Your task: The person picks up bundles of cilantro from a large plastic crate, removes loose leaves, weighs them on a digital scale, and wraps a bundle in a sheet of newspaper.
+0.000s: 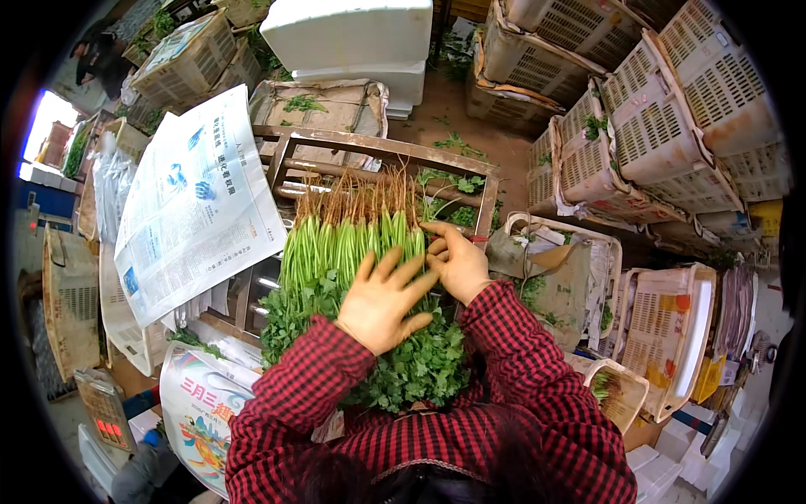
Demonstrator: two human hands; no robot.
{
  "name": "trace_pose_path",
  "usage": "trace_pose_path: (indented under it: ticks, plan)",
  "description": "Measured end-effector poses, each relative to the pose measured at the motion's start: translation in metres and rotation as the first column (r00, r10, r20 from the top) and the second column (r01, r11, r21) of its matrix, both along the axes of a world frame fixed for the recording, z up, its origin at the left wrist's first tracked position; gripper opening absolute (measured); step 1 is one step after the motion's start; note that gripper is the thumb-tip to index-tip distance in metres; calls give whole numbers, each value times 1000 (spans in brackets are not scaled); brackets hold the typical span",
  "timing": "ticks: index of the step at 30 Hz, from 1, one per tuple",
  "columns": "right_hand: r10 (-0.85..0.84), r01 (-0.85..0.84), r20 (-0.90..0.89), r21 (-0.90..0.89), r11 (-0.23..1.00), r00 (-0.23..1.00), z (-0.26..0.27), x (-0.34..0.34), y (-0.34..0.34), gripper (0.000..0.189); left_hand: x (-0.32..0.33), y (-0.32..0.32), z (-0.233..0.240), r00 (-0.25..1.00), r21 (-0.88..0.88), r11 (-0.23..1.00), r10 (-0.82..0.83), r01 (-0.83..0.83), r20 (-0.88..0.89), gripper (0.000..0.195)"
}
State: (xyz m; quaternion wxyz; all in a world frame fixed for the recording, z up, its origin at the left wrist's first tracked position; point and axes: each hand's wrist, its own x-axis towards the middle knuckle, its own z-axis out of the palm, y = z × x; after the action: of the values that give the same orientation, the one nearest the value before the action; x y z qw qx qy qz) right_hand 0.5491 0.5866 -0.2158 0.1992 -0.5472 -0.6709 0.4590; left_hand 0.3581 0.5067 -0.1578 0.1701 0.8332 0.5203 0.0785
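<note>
Bunches of leafy green herbs, cilantro-like [409, 372], lie in a row before me on a metal rack [384, 142]. Their brown roots point away from me and the leaves towards my body. My left hand [384, 302] rests palm down, fingers spread, on or just over the stems. At the row's right end my right hand [456, 261] has its fingers bent against the outermost stems near the roots; whether it pinches any is unclear. Both hands appear to wear thin pale gloves. A printed newspaper sheet [201, 208] lies left of the herbs.
White foam boxes [349, 38] stand beyond the rack. Stacked plastic crates [655, 120] rise at the right, with a lined crate [567, 283] beside my right arm. Another colourful printed sheet [201, 403] lies at lower left, near a scale display [108, 430]. Another person [104, 60] is at upper left.
</note>
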Motion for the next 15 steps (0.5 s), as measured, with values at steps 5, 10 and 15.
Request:
trace_pose_path:
  ticks: [5, 10, 15]
  plan:
    - [-420, 310, -538, -287, 906, 731, 29, 12, 44, 44, -5, -20, -27, 999, 24, 999, 40, -40, 22, 55]
    - [-457, 488, -597, -123, 864, 659, 43, 30, 62, 54, -2, -20, -33, 996, 91, 994, 49, -55, 69, 53]
    - [261, -281, 129, 175, 944, 957, 56, -8, 39, 92, -1, -17, -34, 996, 113, 991, 58, -66, 70, 52]
